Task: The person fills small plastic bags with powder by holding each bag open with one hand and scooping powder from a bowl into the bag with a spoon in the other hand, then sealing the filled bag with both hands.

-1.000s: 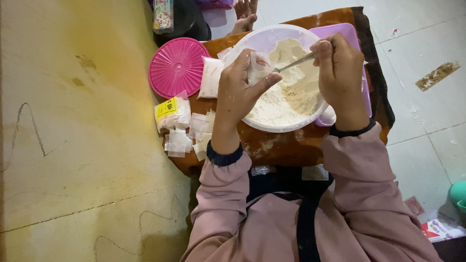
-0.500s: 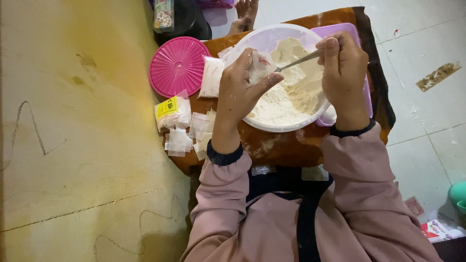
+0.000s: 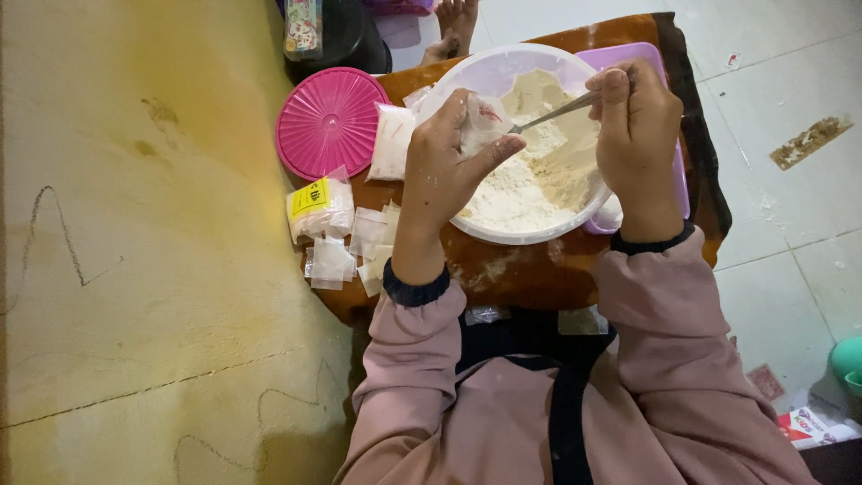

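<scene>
A white bowl [image 3: 530, 235] of pale flour-like powder sits on a small brown table [image 3: 539, 274]. Over the bowl's left side my left hand [image 3: 440, 171] grips a small clear plastic bag [image 3: 485, 121] partly filled with powder. My right hand [image 3: 639, 135] pinches the handle of a metal spoon [image 3: 557, 111], whose tip reaches to the bag's mouth. Both sleeves are pink with dark cuffs.
A pink round lid [image 3: 330, 122] lies left of the bowl. A filled bag [image 3: 392, 144] and several empty small bags [image 3: 346, 238] lie by it. A purple tray [image 3: 628, 58] sits under the bowl's right side. Someone's bare feet [image 3: 456, 20] show at the top.
My right hand has shifted slightly and the spoon's tip has come closer to the bag's mouth. My left hand keeps the bag in place.
</scene>
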